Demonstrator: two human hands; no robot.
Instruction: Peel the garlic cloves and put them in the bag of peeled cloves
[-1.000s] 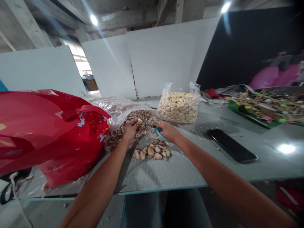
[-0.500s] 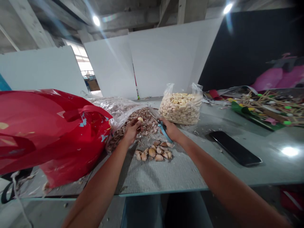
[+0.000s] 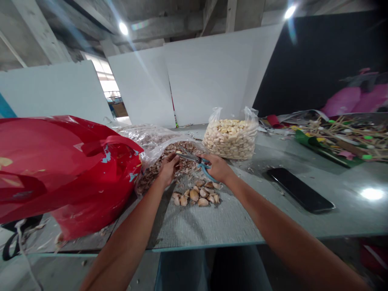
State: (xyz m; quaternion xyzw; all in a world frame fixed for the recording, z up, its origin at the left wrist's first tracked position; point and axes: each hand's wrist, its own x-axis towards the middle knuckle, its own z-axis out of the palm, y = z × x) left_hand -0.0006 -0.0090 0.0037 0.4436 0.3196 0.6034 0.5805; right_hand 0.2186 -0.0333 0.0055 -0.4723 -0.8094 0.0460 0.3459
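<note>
My left hand pinches a pale garlic clove, mostly covered by the fingers and the scissor blades. My right hand is wrapped round the blue handles of a pair of scissors. The blades are parted and point left, with their tips at the clove. Below and between my hands lies a small pile of unpeeled garlic cloves on the grey table. Behind my hands a heap of brown garlic skins spills from a clear plastic bag.
A clear bag of peeled garlic cloves stands behind my right hand. A large red bag takes up the left side. On the right lie a black phone and a bundle of thin sticks with a green wrapper.
The scissors have swung left and down, so their blades now reach the clove in my left hand. My left hand and the pile have hardly moved.
</note>
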